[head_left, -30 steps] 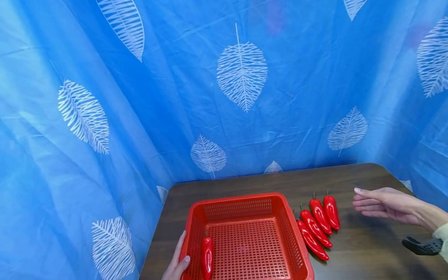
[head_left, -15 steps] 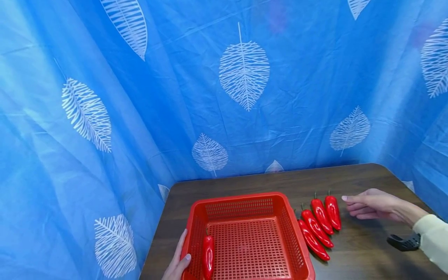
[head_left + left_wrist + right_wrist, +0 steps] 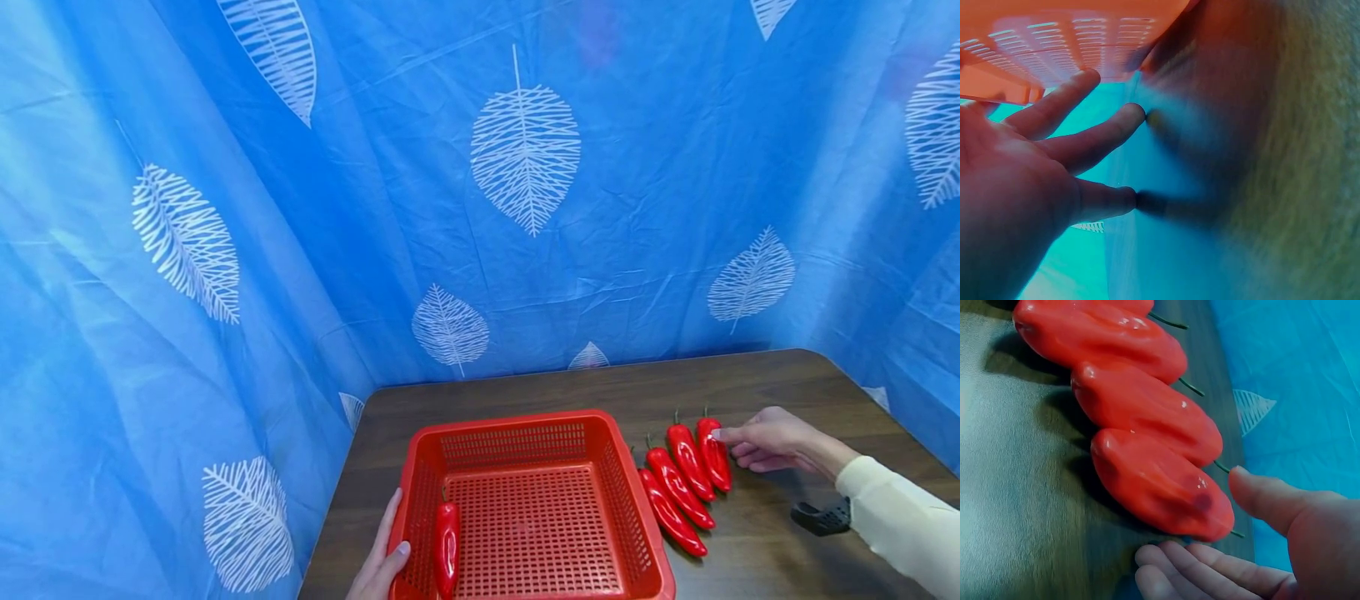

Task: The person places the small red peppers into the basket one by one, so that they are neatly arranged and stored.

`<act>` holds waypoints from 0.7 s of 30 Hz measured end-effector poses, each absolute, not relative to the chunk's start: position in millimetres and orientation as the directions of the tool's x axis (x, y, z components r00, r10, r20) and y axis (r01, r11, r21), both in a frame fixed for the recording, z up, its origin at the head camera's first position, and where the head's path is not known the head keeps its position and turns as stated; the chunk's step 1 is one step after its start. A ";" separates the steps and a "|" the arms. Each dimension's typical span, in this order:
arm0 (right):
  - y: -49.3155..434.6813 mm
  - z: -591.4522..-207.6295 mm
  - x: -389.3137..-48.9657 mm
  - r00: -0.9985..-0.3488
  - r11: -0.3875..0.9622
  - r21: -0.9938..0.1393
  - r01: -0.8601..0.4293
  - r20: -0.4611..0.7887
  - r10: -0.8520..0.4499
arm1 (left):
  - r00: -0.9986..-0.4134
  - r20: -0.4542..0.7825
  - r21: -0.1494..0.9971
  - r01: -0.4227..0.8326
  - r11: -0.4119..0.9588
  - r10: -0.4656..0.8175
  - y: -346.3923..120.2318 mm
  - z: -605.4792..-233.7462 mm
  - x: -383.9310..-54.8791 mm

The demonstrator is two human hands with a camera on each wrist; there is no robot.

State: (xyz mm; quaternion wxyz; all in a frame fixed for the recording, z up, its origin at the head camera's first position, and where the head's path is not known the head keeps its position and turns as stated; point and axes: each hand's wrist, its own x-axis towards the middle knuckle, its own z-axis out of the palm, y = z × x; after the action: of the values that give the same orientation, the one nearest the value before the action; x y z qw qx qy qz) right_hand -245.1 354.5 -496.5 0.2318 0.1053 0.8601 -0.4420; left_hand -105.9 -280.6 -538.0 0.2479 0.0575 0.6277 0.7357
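Note:
My left hand (image 3: 378, 560) holds the left rim of a red plastic basket (image 3: 510, 422), thumb over the rim and fingers along the outer wall. In the left wrist view, those fingers (image 3: 1094, 142) spread under the slotted wall. One red chili pepper (image 3: 446, 550) with a thin stem lies inside the basket, near its left wall. Several more glossy peppers lie slanted in a row right of it. At the rightmost pepper (image 3: 714, 457), my right hand (image 3: 780, 442) has its thumb above and its fingers alongside. The right wrist view shows this pepper (image 3: 1163, 487) between thumb and fingers.
The dark wooden table (image 3: 813, 387) has a rounded far corner. Behind and beside it hangs a blue curtain (image 3: 375, 167) with white leaf prints. A black strap (image 3: 821, 518) shows below the right wrist, next to a pale sleeve (image 3: 892, 521).
My right hand has moved left across the table to the rightmost pepper, its thumb now overlapping it in the head view. The left hand and the basket keep their place.

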 end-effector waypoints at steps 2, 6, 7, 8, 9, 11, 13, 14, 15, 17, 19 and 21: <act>351.3 -496.9 -245.4 -0.878 0.602 -0.702 0.381 -0.479 -0.002 | -0.870 -0.234 0.950 -0.300 -0.090 0.434 -280.6 -538.0 -106.2; 345.2 -497.7 -246.7 -0.897 0.653 -0.669 0.356 -0.440 0.038 | -0.863 -0.226 0.947 -0.304 -0.107 0.451 -284.2 -543.7 -108.7; 343.4 -498.0 -246.7 -0.904 0.670 -0.660 0.340 -0.426 0.038 | -0.862 -0.221 0.945 -0.305 -0.117 0.457 -285.6 -545.6 -109.3; 341.7 -498.4 -246.8 -0.909 0.686 -0.648 0.331 -0.415 0.046 | -0.857 -0.206 0.947 -0.296 -0.125 0.472 -287.7 -547.7 -110.1; 340.0 -498.3 -246.6 -0.914 0.707 -0.633 0.317 -0.402 0.050 | -0.855 -0.205 0.946 -0.298 -0.129 0.476 -288.6 -549.0 -110.6; 336.8 -498.2 -246.3 -0.925 0.752 -0.594 0.285 -0.377 0.052 | -0.855 -0.203 0.945 -0.298 -0.132 0.477 -289.1 -549.8 -110.7; 334.0 -498.2 -246.1 -0.932 0.795 -0.549 0.259 -0.358 0.057 | -0.858 -0.216 0.944 -0.305 -0.122 0.467 -287.8 -548.2 -109.8; 332.9 -497.7 -246.4 -0.934 0.810 -0.529 0.254 -0.351 0.064 | -0.859 -0.224 0.945 -0.307 -0.114 0.460 -286.5 -546.7 -109.2; 331.9 -497.3 -246.5 -0.937 0.821 -0.515 0.247 -0.344 0.066 | -0.863 -0.238 0.943 -0.315 -0.107 0.445 -284.4 -544.5 -108.2; 330.3 -497.0 -247.1 -0.939 0.831 -0.500 0.244 -0.336 0.073 | -0.867 -0.246 0.945 -0.314 -0.093 0.433 -281.7 -541.0 -106.9; 329.0 -497.1 -246.9 -0.941 0.832 -0.499 0.242 -0.331 0.075 | -0.870 -0.253 0.944 -0.318 -0.088 0.424 -279.9 -538.1 -105.9; 328.3 -497.7 -246.0 -0.942 0.830 -0.504 0.238 -0.327 0.072 | -0.869 -0.268 0.940 -0.331 -0.087 0.415 -279.3 -536.4 -105.6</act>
State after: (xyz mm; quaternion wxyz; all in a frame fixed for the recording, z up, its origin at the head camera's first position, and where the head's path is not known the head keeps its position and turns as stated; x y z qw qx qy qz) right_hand -246.0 328.3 -497.7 0.1487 0.0821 0.9450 -0.2795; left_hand -105.6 -279.3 -536.4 0.2534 0.0336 0.6264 0.7364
